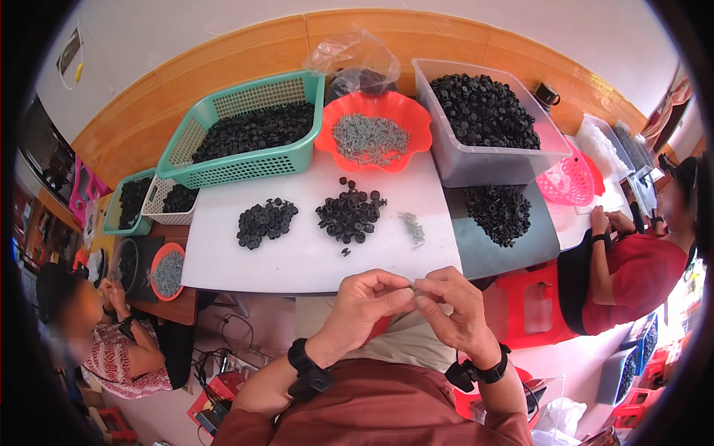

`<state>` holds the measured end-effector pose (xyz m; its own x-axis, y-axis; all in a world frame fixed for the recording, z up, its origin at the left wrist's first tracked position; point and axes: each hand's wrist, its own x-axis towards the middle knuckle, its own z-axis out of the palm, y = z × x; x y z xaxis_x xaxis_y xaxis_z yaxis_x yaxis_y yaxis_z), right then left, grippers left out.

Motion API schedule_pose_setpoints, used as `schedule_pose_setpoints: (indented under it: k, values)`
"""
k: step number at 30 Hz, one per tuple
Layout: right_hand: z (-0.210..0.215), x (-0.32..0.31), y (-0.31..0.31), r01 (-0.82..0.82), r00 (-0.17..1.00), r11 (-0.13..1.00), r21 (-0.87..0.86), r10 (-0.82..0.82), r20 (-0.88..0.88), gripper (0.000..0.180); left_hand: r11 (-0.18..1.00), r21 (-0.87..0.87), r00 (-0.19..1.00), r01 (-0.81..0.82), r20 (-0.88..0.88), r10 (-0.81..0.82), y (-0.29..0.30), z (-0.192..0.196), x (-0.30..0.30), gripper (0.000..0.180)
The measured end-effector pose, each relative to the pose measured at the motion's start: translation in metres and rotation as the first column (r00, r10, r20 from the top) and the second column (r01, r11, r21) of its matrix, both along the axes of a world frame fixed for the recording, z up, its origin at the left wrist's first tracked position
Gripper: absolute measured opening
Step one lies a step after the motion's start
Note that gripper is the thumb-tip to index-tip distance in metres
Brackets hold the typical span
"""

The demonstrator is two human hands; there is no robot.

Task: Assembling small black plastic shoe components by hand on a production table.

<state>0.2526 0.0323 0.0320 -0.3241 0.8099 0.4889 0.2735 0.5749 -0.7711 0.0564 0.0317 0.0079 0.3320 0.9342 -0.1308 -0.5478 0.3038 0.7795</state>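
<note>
In front of my chest, just off the table's near edge, my left hand [364, 303] and my right hand [457, 312] meet with thumbs and fingertips pinched together. Between them is a small dark piece [411, 288], mostly covered by the fingers. On the white table top [312, 271] beyond lie a pile of flat black round parts [266, 223], a pile of thicker black knob-like parts [349, 214] and a small heap of grey screws [413, 228]. One black part [346, 253] lies apart, nearer to me.
Behind the piles stand a green basket [245, 172] of black parts, a red scalloped bowl [416, 123] of screws and a clear bin [483, 169] of black parts. More black parts [500, 214] lie on a dark mat at right. Co-workers sit on both sides.
</note>
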Motion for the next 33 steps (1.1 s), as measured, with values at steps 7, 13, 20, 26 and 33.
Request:
schedule_pose_setpoints:
  k: [7, 13, 20, 26, 33]
  values:
    - [-0.001, -0.011, 0.001, 0.003, 1.0, 0.996, 0.09, -0.001, -0.021, 0.034, 1.0, -0.014, 0.997, 0.015, 0.08, -0.014, -0.004, 0.0, -0.006, 0.017]
    - [0.009, -0.021, 0.019, -0.024, 0.998, 0.999, -0.036, 0.022, -0.052, 0.024, 0.995, -0.013, 0.992, -0.097, 0.083, 0.098, -0.013, 0.0, -0.023, 0.019]
    - [-0.004, -0.062, 0.063, 0.075, 0.933, 0.98, 0.183, -0.134, 0.334, 0.013, 0.972, 0.001, 0.972, -0.234, 0.027, 0.234, -0.025, -0.004, -0.043, 0.02]
    - [-0.014, -0.082, 0.078, 0.118, 0.81, 0.973, 0.2, -0.211, 0.547, 0.01, 0.963, 0.08, 0.966, -0.258, 0.015, 0.258, -0.031, -0.01, -0.052, 0.018]
    - [-0.005, -0.076, 0.07, 0.048, 0.816, 0.985, 0.167, -0.135, 0.562, 0.007, 0.959, 0.08, 0.962, -0.272, 0.021, 0.272, -0.033, -0.014, -0.061, 0.016]
